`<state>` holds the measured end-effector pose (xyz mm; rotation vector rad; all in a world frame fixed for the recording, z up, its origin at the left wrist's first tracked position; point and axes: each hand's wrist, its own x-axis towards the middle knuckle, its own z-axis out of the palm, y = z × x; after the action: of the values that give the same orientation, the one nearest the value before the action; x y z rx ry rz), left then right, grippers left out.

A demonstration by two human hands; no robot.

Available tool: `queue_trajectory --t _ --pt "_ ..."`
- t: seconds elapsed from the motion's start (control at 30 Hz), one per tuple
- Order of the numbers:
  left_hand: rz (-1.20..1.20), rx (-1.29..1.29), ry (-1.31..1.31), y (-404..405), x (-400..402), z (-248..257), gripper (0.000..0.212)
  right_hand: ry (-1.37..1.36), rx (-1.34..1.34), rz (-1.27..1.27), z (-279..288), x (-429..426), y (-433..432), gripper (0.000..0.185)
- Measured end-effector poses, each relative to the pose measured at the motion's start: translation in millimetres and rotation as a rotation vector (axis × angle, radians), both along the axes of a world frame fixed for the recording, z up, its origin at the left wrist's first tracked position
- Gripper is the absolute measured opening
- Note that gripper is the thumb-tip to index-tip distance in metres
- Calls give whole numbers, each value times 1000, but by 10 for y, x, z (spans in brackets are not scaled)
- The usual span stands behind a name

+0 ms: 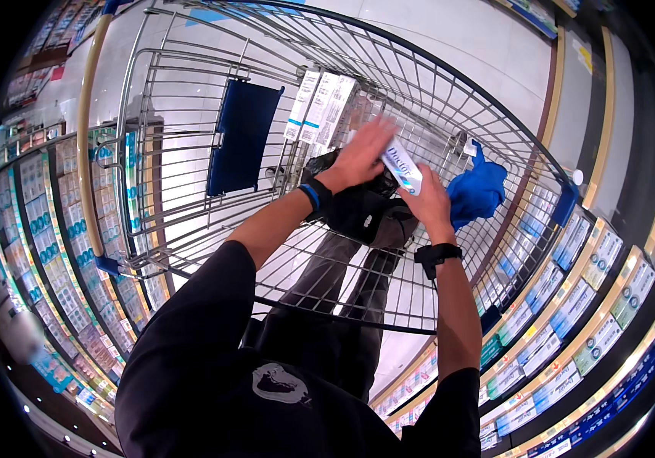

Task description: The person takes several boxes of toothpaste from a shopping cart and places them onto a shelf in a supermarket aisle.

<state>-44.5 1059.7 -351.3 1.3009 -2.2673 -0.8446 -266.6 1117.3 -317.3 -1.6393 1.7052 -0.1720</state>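
Over a wire shopping cart, my right hand grips the lower end of a white and blue carton printed "Doctor". My left hand is at the carton's upper end, its fingers blurred; whether it grips the carton cannot be told. Several white cartons stand side by side in the cart beyond my left hand. A black bag lies below my hands, partly hidden by them. A crumpled blue cloth is to the right of my right hand.
The cart has a blue plastic panel and a beige handle bar at the left. Shelves of boxed goods curve along the right and lower right. More stocked shelves are at the left. Pale floor tiles show through the wires.
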Motion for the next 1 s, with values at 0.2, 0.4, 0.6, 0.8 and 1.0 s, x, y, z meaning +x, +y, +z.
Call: queue_trajectory --t 0.2,0.4,0.6,0.8,1.0 --pt "-198 224 -172 66 -81 76 75 176 -380 376 107 -153 -344 69" --pt "67 267 -220 226 -242 -228 52 172 -558 204 -296 52 -414 66" --pt "287 260 -303 417 -335 -537 52 -431 317 -640 -1227 175 -375 78" --pt "345 215 -435 548 -218 -807 56 -662 295 -341 -1382 688 -264 68" --pt "465 479 -374 363 -273 -334 76 -683 330 -350 -1437 907 -207 62"
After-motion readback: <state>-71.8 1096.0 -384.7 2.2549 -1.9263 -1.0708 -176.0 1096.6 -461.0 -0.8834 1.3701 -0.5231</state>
